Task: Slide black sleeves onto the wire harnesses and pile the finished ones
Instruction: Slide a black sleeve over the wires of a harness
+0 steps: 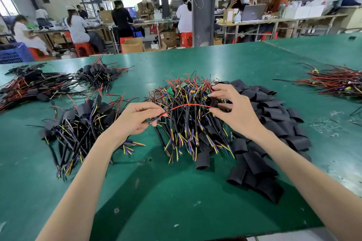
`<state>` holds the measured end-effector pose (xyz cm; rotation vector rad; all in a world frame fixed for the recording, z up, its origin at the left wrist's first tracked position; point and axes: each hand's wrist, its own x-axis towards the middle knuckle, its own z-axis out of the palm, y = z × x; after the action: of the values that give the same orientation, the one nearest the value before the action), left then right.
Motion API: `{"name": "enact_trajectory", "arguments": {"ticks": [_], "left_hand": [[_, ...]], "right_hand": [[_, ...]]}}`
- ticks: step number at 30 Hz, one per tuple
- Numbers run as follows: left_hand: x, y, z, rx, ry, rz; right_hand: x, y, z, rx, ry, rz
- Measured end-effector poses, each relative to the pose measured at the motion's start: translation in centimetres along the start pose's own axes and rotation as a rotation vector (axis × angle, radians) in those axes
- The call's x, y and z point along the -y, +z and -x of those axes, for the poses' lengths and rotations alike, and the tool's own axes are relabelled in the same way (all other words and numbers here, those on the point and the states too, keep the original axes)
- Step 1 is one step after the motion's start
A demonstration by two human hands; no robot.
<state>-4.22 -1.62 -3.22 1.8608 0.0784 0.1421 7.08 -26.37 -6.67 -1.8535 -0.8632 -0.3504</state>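
Observation:
My left hand (137,118) pinches one wire harness (156,118) by its small board end, above the green table. Its red wire (188,106) arcs across to my right hand (233,111). That hand holds a black sleeve (212,102) between thumb and fingers, and the red wire's end enters the sleeve. Below both hands lies a heap of bare harnesses (188,111) with red, yellow, blue and black wires. A pile of loose black sleeves (262,143) spreads to the right of it. A pile of sleeved harnesses (82,123) lies at the left.
More sleeved harnesses (39,84) lie at the far left and another cluster (100,74) behind. A further bundle of red wires (337,82) sits at the right edge. Green table (176,191) stretches toward me. People work at benches beyond.

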Motion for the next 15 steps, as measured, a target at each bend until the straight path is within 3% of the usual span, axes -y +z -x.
{"name": "enact_trajectory", "arguments": {"ticks": [15], "left_hand": [[0.7,-0.53,-0.64,-0.077,0.005,-0.033]], "right_hand": [[0.49,-0.2,0.09,0.037,-0.035,-0.075]]}}
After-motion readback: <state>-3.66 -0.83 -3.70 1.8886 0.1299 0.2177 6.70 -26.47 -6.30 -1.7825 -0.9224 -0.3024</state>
